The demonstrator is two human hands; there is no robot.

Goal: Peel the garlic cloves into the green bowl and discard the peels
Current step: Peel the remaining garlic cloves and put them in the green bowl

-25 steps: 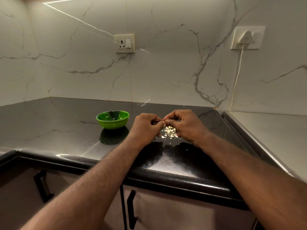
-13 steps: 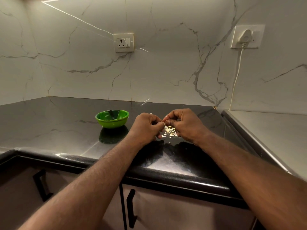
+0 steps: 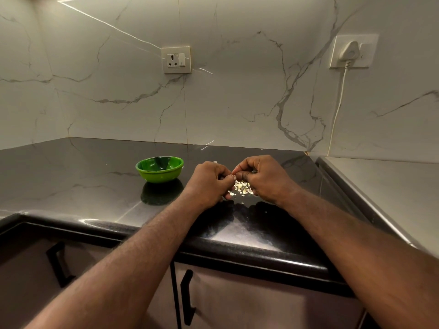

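Garlic clove point(image 3: 234, 177) | I see left hand point(image 3: 209, 182) and right hand point(image 3: 264, 179) fingers pinching it | small, light, slippery; I'd grip its ends.

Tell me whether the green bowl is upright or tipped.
Upright. The glossy round green bowl stands on its base on the shiny black countertop, with its rim level and its mouth facing up.

forearms point(image 3: 152, 245): 2 — bare, hairy | left hand point(image 3: 209, 184): bare | right hand point(image 3: 264, 179): bare
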